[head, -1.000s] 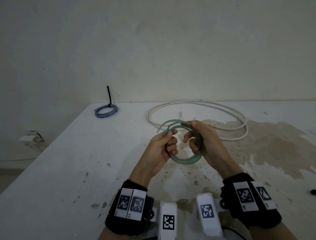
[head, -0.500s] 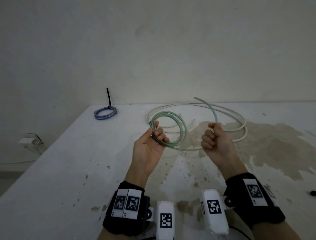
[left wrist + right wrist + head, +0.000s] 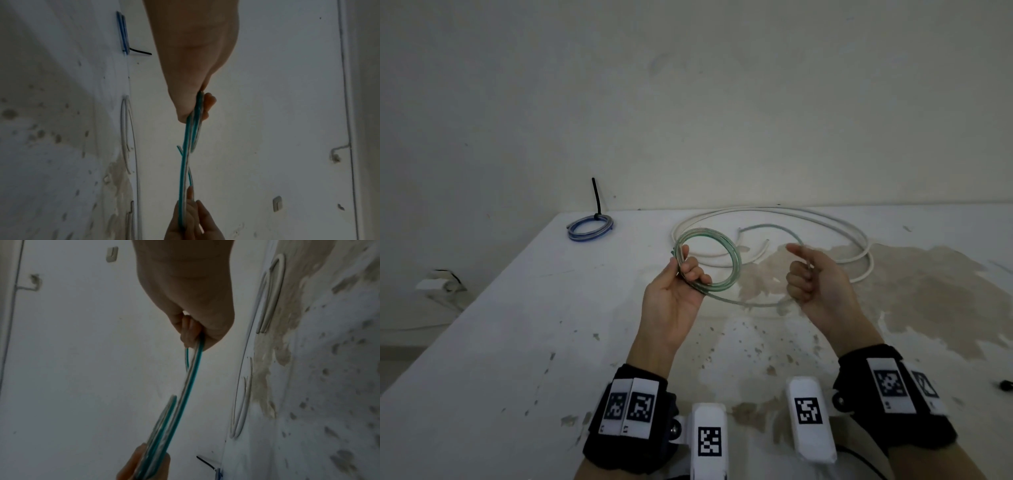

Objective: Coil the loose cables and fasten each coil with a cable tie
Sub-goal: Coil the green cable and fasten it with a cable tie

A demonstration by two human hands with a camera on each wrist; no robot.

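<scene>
A green-striped clear cable (image 3: 732,253) is partly wound into a small coil, held above the white table (image 3: 517,342). My left hand (image 3: 685,274) grips the coil at its left side, thumb and fingers pinched on the loops (image 3: 196,113). My right hand (image 3: 804,270) is a fist round the cable's free length (image 3: 198,344), which runs low from the coil to that hand, then arcs back over the table to its loose end (image 3: 743,229). The hands are about a hand's width apart.
A blue coil (image 3: 590,228) bound with a black cable tie (image 3: 596,198) lies at the table's far left corner. A long white cable (image 3: 825,222) lies loosely looped at the back. The table's left edge drops away. A small black item (image 3: 1007,385) lies at the right edge.
The hands were together on the coil a second ago. They have moved apart: the left carries the coil left and up, and the right draws a free length out to the right.
</scene>
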